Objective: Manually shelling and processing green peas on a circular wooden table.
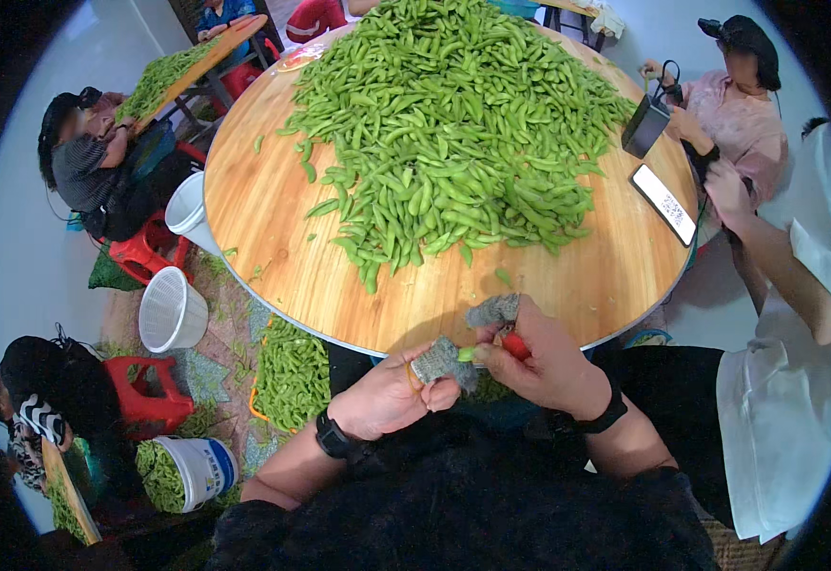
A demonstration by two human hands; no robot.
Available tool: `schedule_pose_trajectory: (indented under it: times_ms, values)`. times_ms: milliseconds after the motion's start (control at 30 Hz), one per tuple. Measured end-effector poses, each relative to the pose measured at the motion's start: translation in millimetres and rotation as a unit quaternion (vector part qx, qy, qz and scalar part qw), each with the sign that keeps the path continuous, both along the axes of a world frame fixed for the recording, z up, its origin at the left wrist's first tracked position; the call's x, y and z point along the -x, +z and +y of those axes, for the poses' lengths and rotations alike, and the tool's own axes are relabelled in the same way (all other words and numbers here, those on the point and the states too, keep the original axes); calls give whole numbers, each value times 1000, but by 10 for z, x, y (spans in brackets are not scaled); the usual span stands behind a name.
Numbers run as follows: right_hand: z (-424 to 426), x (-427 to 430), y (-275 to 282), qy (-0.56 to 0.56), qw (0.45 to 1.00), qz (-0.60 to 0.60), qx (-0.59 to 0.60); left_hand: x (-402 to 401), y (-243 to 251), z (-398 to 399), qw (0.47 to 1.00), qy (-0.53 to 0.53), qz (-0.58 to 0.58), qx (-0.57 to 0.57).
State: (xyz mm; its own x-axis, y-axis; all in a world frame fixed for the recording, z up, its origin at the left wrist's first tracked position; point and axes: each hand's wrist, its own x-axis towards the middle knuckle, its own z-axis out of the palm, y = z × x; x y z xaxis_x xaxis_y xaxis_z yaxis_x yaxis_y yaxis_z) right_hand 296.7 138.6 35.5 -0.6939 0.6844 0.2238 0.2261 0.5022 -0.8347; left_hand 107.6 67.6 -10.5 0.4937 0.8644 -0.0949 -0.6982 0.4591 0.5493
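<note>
Over the near edge of a round wooden table (272, 235), my two hands meet. Grey knitted covers wrap fingers on both, and a yellow band circles one left finger. My left hand (404, 389) is curled, with the tip of a green soybean pod (466, 354) showing at its covered finger. The right thumb presses against that pod. In my right hand (547, 360) sits a small tool with a red handle (515, 345); its working end is hidden by the fingers. Beyond them a large heap of soybean pods (451, 135) covers much of the tabletop.
A phone (663, 205) and a black device (645, 127) lie at the table's right. On the left floor stand a white basket (173, 310), a pod-filled bucket (197, 471), a crate of pods (292, 375) and red stools (145, 392). People sit around; one is close at right.
</note>
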Motion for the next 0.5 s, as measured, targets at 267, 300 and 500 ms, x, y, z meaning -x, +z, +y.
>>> schedule_pose_trajectory:
  times_ms: [267, 300, 500]
  values:
    - [-16, -6, -96, -25, 998, -24, 58, 22, 185, -22, 887, 29, 408, -213]
    - [-31, -10, -109, -24, 998, -22, 58, 15, 182, -32, 907, 39, 376, -185]
    - [-127, 15, -110, 20, 996, 4, 84, -7, 96, -16, 793, 86, 511, -321]
